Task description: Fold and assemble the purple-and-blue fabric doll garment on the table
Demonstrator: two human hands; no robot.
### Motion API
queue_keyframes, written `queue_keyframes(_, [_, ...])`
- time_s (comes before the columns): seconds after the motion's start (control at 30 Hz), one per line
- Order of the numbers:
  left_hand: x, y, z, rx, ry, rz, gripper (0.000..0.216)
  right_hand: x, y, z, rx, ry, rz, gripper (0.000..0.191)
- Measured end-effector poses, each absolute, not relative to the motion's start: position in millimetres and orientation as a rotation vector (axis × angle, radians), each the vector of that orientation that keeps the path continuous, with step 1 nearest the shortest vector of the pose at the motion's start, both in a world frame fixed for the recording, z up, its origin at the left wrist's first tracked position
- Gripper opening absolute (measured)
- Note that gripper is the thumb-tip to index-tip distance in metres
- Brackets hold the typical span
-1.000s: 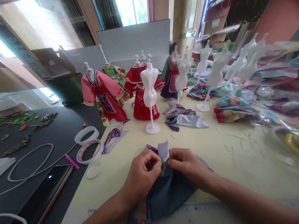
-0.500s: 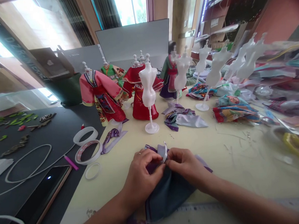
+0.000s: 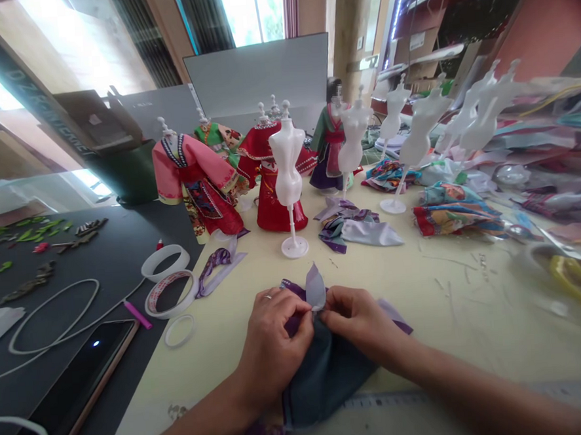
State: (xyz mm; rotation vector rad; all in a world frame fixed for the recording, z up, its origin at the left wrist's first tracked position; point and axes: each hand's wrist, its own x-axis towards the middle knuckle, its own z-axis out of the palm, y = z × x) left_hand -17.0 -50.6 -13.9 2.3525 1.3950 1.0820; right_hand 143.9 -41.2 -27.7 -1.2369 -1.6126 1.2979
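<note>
Small doll garment [image 3: 329,372] in grey-blue cloth with purple edging lies at the front of the table, under both my hands. My left hand [image 3: 277,326] is closed, thumb and forefinger pinching the garment at the base of a pale lilac pointed flap [image 3: 315,288]. Facing it, my right hand [image 3: 358,312] pinches the same cloth from the right side. The fingertips almost meet, and what lies exactly between them is hidden. A purple and lilac end of cloth [image 3: 397,316] sticks out beyond my right hand.
A bare white mannequin [image 3: 288,168] stands just beyond my hands, with dressed ones behind it. Tape rolls [image 3: 170,294], a magenta pen [image 3: 137,315] and a phone [image 3: 79,388] lie left. Folded doll clothes [image 3: 455,214] lie right; a ruler [image 3: 395,400] lies near the front.
The pale flap, seen as a narrow curled strip before, now stands broader and more upright. My left fingertips have shifted slightly, and both hands stay on the garment.
</note>
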Motion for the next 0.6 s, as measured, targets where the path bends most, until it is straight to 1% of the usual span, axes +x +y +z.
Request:
queue_keyframes(0.3, [-20.0, -50.8, -10.4, 2.503, 1.418, 1.173, 0.008, 144.4, -42.5, -24.5, -1.299, -1.654, 1.228, 0.012])
queue_keyframes(0.6, [-17.5, -51.9, -9.1, 2.149, 1.329, 1.025, 0.01, 144.2, -43.0, -25.1, -1.304, -1.679, 1.175, 0.012])
